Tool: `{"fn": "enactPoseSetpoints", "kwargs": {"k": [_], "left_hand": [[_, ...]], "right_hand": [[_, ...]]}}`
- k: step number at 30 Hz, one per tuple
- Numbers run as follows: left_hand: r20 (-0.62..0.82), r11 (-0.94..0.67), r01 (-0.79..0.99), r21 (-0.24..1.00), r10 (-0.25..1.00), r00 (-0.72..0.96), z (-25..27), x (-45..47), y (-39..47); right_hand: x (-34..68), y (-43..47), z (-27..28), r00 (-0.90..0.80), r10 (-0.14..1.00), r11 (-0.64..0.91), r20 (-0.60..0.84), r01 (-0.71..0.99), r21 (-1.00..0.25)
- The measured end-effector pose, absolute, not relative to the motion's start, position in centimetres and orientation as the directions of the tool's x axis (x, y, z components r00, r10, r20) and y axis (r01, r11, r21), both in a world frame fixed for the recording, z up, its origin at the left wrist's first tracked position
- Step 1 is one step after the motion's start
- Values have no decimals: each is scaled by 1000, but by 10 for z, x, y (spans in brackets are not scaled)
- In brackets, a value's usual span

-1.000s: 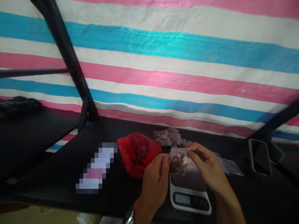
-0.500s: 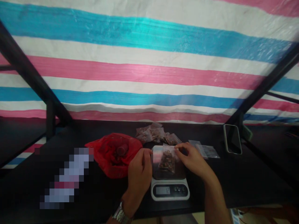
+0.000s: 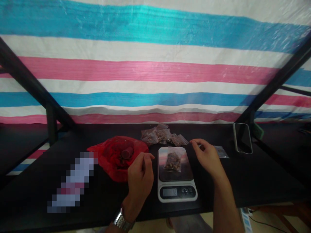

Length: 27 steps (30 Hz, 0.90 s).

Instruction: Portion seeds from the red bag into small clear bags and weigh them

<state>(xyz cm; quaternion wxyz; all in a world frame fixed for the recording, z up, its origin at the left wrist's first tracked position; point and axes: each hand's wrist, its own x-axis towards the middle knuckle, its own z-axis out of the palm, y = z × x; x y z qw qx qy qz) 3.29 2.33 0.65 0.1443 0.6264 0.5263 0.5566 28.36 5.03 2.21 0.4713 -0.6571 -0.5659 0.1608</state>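
On the steel plate of a white digital scale [image 3: 159, 191] rests a clear zip bag [image 3: 172, 161] filled with brown dried pieces. The scale's display reads about 12. My left hand [image 3: 141, 174], with a metal watch on the wrist, hovers left of the scale with its fingers curled in and nothing visible in them. Right of the scale, my right hand [image 3: 207, 157] is held in the air, thumb and forefinger apart, touching nothing. Beside my left hand lies an opened red plastic bag [image 3: 107, 161], with a reddish cup [image 3: 127, 152] and dark loose pieces inside.
Several filled zip bags [image 3: 160, 135] are heaped behind the scale. Flat clear bags [image 3: 222, 152] lie beyond my right hand, partly hidden. A phone [image 3: 243, 138] leans at the right back. A blurred-out item [image 3: 75, 181] lies at left. Striped sheeting [image 3: 155, 71] hangs behind the black table.
My right hand has let go of the zip bag and moved right, off the scale. My left hand has drawn back slightly left. The bag stays on the plate.
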Motion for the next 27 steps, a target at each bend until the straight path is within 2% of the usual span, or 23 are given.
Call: {"fn": "enactPoseSetpoints", "kwargs": {"k": [6,12,19,27], "left_hand": [[509,-373,510,775,847,-155,8,29,23],[528,-386,525,759,836,-148,10,23,21],[555,-406,528,746,817,-156,17,19,19],[495,-372,507,777,859,-129,11,22,17]], "right_hand": [[270,50,25,160,967,92,199,510,-856],[269,56,19,211,956,52,206,568,-821],[268,56,15,158,966,70,206,605,-793],[259,55,20,138,974,63,180,597,-800]]}}
